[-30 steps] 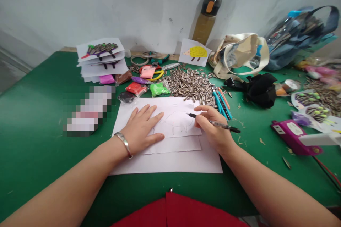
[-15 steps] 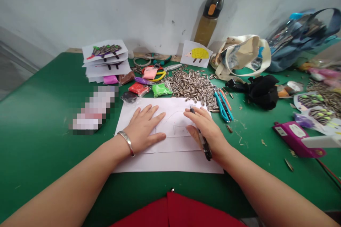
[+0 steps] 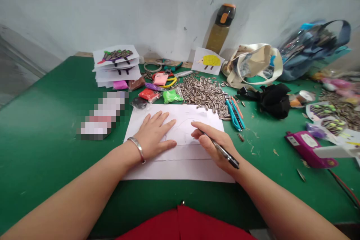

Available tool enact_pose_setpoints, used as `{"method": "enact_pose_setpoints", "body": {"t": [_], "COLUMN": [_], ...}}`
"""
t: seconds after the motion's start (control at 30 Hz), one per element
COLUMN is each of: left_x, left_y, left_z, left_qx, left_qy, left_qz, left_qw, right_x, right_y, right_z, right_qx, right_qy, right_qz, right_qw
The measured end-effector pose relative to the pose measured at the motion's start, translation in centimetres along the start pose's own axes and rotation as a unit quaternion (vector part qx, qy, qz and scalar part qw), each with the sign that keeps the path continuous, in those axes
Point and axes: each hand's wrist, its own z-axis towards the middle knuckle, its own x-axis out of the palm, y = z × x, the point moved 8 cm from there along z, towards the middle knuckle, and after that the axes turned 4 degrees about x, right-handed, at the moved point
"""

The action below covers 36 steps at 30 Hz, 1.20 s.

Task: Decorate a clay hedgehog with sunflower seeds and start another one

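Observation:
My left hand [image 3: 154,135] lies flat with fingers spread on white paper [image 3: 180,170], a silver bangle at its wrist. In my right hand [image 3: 218,142] is a dark pen [image 3: 224,150], its barrel slanting back over the thumb side; the tip is hidden by the fingers. Between both hands the top sheet bears a faint outline drawing [image 3: 185,125], a curved line with short leg-like marks below. Just beyond the paper are bagged green clay [image 3: 172,95], bagged red clay [image 3: 149,95] and a heap of striped sunflower seeds [image 3: 204,92].
A blue utility knife [image 3: 234,114] lies right of the paper. At the back stand a bottle [image 3: 221,30], a hedgehog picture [image 3: 208,61] and a cream bag [image 3: 253,65]. Stacked seed pictures [image 3: 116,63] sit back left. A purple power strip [image 3: 308,150] is at right.
My right hand has turned over and its fingers have drawn in around the pen, which now leans lower toward the right. My left hand stays flat on the paper.

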Motion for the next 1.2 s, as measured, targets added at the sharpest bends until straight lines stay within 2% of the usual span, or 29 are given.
{"method": "enact_pose_setpoints", "body": {"t": [0.2,0.43,0.67,0.83,1.0,1.2], "left_x": [-0.1,0.0,0.1,0.2,0.1,0.1], "left_y": [-0.1,0.0,0.0,0.0,0.0,0.0], "left_z": [0.0,-0.1,-0.3,-0.3,-0.3,-0.2], "left_qx": [0.004,0.009,0.011,0.016,0.019,0.013], "left_qy": [-0.007,-0.017,-0.034,-0.039,-0.048,-0.029], "left_qz": [-0.007,-0.019,-0.022,-0.020,-0.026,-0.024], "left_qw": [1.000,1.000,0.999,0.999,0.998,0.999], "right_x": [-0.3,1.3,1.9,2.1,2.4,2.6], "right_y": [-0.4,-0.6,0.1,0.6,0.6,0.5], "right_z": [1.8,3.4,3.0,2.9,3.0,3.0], "right_qx": [0.098,0.126,0.060,0.022,0.013,0.021], "right_qy": [-0.028,-0.081,-0.095,-0.094,-0.090,-0.073], "right_qz": [0.014,0.050,-0.069,-0.102,-0.114,-0.120], "right_qw": [0.995,0.987,0.991,0.990,0.989,0.990]}}
